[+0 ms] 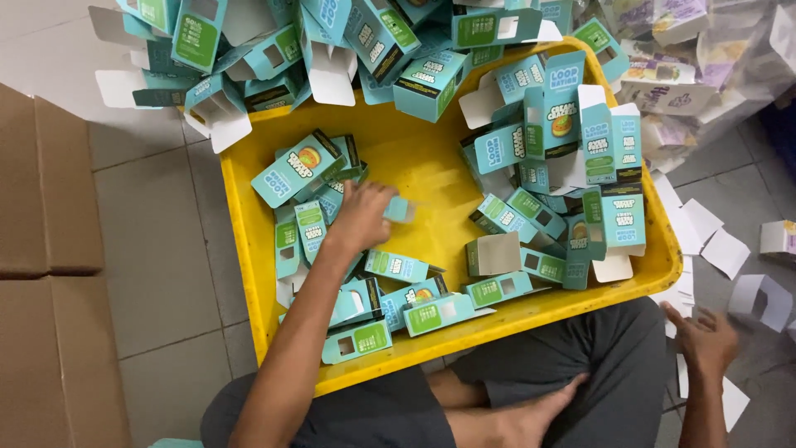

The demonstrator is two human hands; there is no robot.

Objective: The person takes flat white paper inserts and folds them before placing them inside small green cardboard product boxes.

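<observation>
our left hand (362, 217) reached into the yellow tray (414, 162), its fingers (377, 197) curled closed around a small teal carton (400, 209) whose end poked out just past the fingertips. under the heel of that hand lay a cluster of teal and green cartons (305, 195), some touching the wrist side, and more flat cartons (398, 267) sat just below the knuckles toward our lap. beyond the fingertips, across a bare patch of tray floor, a second heap of cartons (572, 166) leaned against the far wall, with one grey-sided open box (494, 254) at its near edge.

our right hand (705, 338) hung outside the tray, well apart from the left, fingers spread open and holding nothing, palm down over the tiled floor (157, 249). loose white paper slips (721, 249) lay just beyond those fingertips. a pile of opened cartons (274, 50) spilled over the tray's far rim, well past both hands. brown cardboard boxes (46, 199) stood off to the left hand's outer side. our crossed legs in grey trousers (613, 365) sat beneath the tray's near rim, between the two hands.
</observation>
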